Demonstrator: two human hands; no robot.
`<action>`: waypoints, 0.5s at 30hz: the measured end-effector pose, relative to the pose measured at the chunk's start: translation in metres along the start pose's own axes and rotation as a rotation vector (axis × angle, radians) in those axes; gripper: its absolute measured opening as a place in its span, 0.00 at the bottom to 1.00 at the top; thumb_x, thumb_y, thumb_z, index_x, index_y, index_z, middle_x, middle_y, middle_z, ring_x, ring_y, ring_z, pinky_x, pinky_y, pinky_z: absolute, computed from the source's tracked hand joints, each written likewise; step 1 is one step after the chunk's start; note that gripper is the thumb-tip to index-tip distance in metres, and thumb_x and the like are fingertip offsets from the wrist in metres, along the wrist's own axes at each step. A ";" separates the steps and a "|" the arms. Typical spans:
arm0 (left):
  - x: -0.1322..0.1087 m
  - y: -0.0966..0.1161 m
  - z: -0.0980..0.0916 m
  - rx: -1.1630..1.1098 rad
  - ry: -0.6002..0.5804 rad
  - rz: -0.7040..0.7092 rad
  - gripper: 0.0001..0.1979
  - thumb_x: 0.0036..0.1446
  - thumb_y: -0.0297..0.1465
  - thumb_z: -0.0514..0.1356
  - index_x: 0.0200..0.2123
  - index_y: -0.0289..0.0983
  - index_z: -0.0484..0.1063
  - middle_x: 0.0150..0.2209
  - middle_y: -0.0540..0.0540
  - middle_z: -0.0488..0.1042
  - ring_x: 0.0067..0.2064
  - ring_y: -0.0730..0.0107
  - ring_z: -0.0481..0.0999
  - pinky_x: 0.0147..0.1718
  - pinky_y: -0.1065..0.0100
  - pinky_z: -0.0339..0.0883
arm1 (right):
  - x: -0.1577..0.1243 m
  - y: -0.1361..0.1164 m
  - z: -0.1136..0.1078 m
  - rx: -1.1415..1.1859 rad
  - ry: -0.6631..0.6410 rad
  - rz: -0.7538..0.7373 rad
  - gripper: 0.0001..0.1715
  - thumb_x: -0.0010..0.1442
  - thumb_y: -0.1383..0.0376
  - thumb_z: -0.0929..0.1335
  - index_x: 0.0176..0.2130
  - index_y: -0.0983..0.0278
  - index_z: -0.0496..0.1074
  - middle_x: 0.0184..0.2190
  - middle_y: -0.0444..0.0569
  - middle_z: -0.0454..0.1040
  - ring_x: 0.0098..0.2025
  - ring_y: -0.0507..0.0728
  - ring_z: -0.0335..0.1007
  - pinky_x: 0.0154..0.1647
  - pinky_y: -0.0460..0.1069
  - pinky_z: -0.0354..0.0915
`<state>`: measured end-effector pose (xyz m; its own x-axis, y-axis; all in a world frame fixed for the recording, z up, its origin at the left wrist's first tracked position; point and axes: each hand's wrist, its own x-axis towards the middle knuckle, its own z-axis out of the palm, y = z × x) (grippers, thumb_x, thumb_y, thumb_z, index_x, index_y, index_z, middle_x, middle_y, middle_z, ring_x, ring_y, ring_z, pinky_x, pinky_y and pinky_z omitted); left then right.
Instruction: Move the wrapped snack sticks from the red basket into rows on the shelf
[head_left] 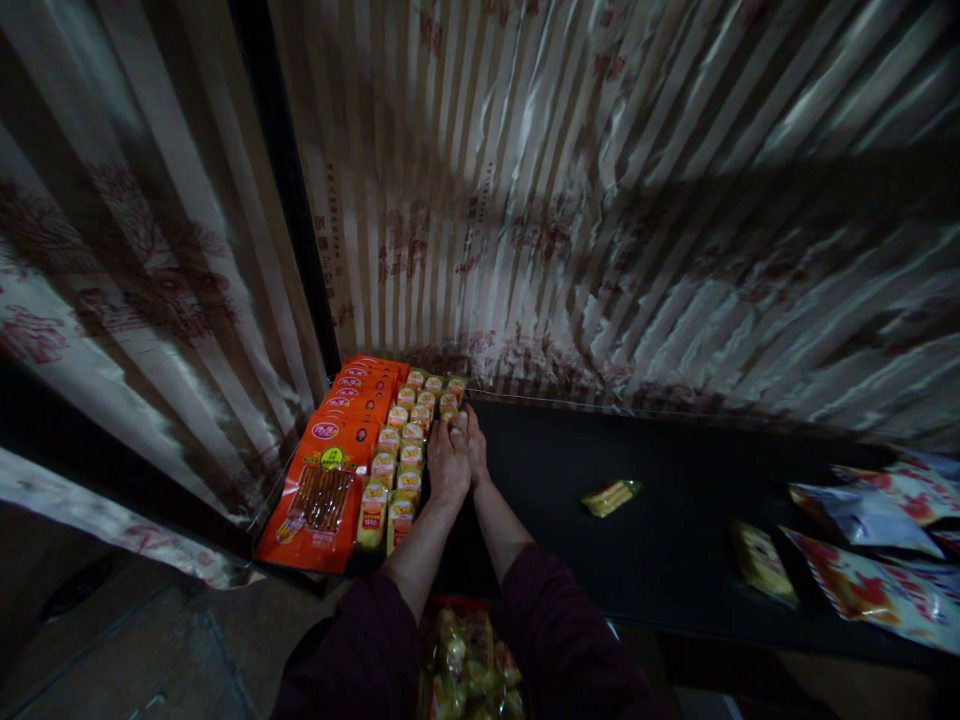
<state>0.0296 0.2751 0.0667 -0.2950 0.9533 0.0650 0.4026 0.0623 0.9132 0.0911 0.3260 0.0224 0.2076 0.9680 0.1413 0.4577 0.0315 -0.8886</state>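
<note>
My left hand and my right hand are side by side at the front of a short third column of small yellow snack packets. Their fingers close together around a packet there, mostly hidden by the hands. Left of my hands, two longer columns of the same yellow packets stand in line, the front ones tilted with their faces up. Beside these, orange snack bags overlap in a row, the nearest showing brown sticks through a clear window.
A black shelf carries everything. One loose yellow packet lies right of my hands, another pack farther right, near several shiny bags. Below my forearms is a box of yellow packets. Printed sheeting hangs behind; a dark post rises left.
</note>
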 end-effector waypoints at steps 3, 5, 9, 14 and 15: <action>-0.001 0.003 -0.003 -0.006 -0.010 -0.009 0.24 0.60 0.34 0.44 0.54 0.28 0.65 0.58 0.34 0.65 0.61 0.59 0.61 0.62 0.63 0.48 | 0.000 0.000 0.000 0.006 0.021 0.011 0.29 0.61 0.58 0.56 0.58 0.67 0.60 0.54 0.57 0.69 0.55 0.57 0.66 0.57 0.51 0.59; -0.002 0.007 -0.005 -0.007 -0.019 -0.036 0.24 0.60 0.34 0.44 0.55 0.27 0.65 0.58 0.33 0.64 0.61 0.59 0.61 0.61 0.63 0.48 | 0.001 -0.002 0.000 -0.001 0.033 0.033 0.29 0.62 0.57 0.56 0.58 0.68 0.60 0.54 0.57 0.69 0.55 0.58 0.66 0.57 0.52 0.59; 0.000 0.012 -0.008 -0.002 -0.027 -0.041 0.25 0.59 0.32 0.44 0.56 0.27 0.63 0.59 0.33 0.63 0.62 0.59 0.60 0.61 0.63 0.49 | 0.006 -0.010 -0.003 -0.020 0.003 0.066 0.31 0.62 0.55 0.55 0.60 0.67 0.58 0.54 0.57 0.69 0.56 0.58 0.65 0.58 0.52 0.58; 0.006 0.015 -0.010 0.023 -0.055 -0.037 0.26 0.59 0.32 0.44 0.58 0.26 0.60 0.60 0.34 0.61 0.62 0.60 0.59 0.62 0.62 0.48 | 0.018 -0.022 -0.007 -0.051 -0.062 0.090 0.32 0.63 0.56 0.55 0.62 0.65 0.53 0.59 0.55 0.64 0.59 0.58 0.62 0.60 0.52 0.56; 0.008 0.016 -0.010 0.021 -0.065 -0.045 0.26 0.60 0.32 0.44 0.58 0.25 0.60 0.60 0.33 0.62 0.62 0.61 0.59 0.62 0.62 0.49 | 0.020 -0.023 -0.007 -0.072 -0.072 0.102 0.32 0.63 0.57 0.55 0.63 0.66 0.52 0.60 0.56 0.62 0.59 0.57 0.61 0.60 0.51 0.56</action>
<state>0.0252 0.2804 0.0854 -0.2569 0.9664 -0.0023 0.4087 0.1108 0.9059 0.0905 0.3427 0.0490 0.1949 0.9807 0.0175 0.4986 -0.0837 -0.8628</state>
